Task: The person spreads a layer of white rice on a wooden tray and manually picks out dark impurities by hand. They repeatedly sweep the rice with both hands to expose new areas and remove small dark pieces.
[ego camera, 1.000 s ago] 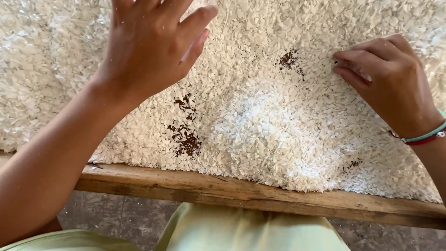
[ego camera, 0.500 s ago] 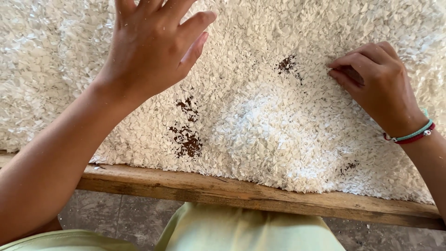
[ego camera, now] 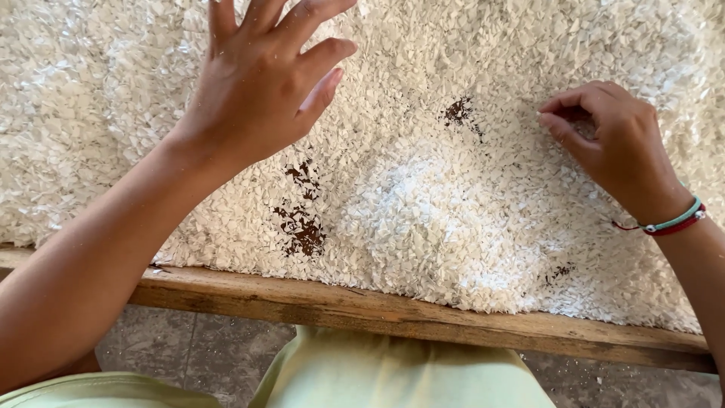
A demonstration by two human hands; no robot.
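Note:
A thick layer of small white flakes (ego camera: 445, 219) covers a wooden table. My left hand (ego camera: 260, 87) hovers flat over the flakes at upper left, fingers spread, holding nothing. My right hand (ego camera: 612, 140) rests on the flakes at the right, fingers curled and pinched together at the tips; what is between them I cannot make out. It wears thin red and teal wrist bands (ego camera: 668, 223). Dark brown patches show through the flakes: one below my left hand (ego camera: 302, 227), one between the hands (ego camera: 457, 112), a faint one near the front edge (ego camera: 559, 272).
The table's worn wooden front edge (ego camera: 423, 317) runs across the lower view. Below it lie my pale green clothing (ego camera: 393, 370) and a grey tiled floor (ego camera: 204, 351).
My right hand has slid a little left and down across the flakes. My left hand has barely shifted.

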